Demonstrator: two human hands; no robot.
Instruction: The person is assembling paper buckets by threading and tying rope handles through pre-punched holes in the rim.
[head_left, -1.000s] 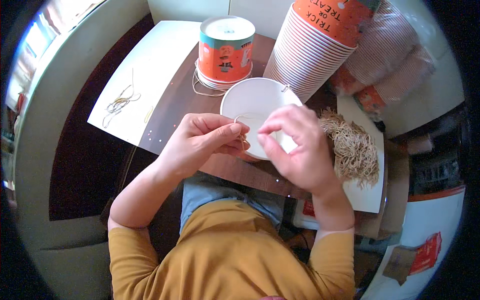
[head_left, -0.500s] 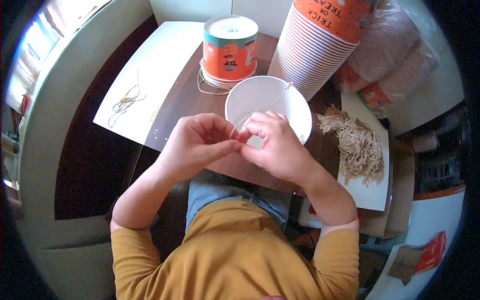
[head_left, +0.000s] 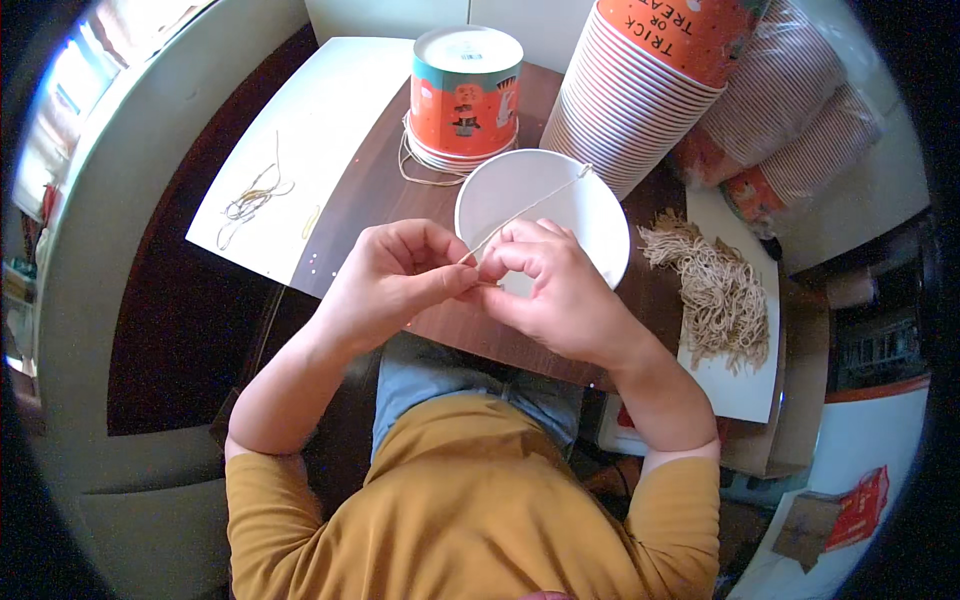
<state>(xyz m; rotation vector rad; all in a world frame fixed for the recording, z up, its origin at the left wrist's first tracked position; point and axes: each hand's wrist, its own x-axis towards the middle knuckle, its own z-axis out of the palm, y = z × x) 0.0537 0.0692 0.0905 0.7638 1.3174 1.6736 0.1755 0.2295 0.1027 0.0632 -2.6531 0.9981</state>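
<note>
A white paper bucket [head_left: 575,215] stands on the brown table with its mouth facing me. From its far right rim a thin beige string [head_left: 528,208] runs across the opening to my fingers. My left hand [head_left: 408,275] pinches the string between thumb and forefinger at the near left of the bucket. Close against it, my right hand [head_left: 555,280] is closed on the string's end, thumb to forefinger. The fingertips of both hands meet, and they hide part of the string and the bucket's near rim.
Behind stands an upturned orange-and-green bucket [head_left: 466,105] with string around its base. A tall stack of nested buckets [head_left: 630,110] leans at the back, beside plastic-wrapped stacks [head_left: 775,85]. A bundle of strings [head_left: 725,300] lies at right; loose string [head_left: 250,200] lies on white board [head_left: 330,110].
The string has become taut and straight across the bucket's mouth. My hands stay pinched together in nearly the same place, and the view has shifted slightly.
</note>
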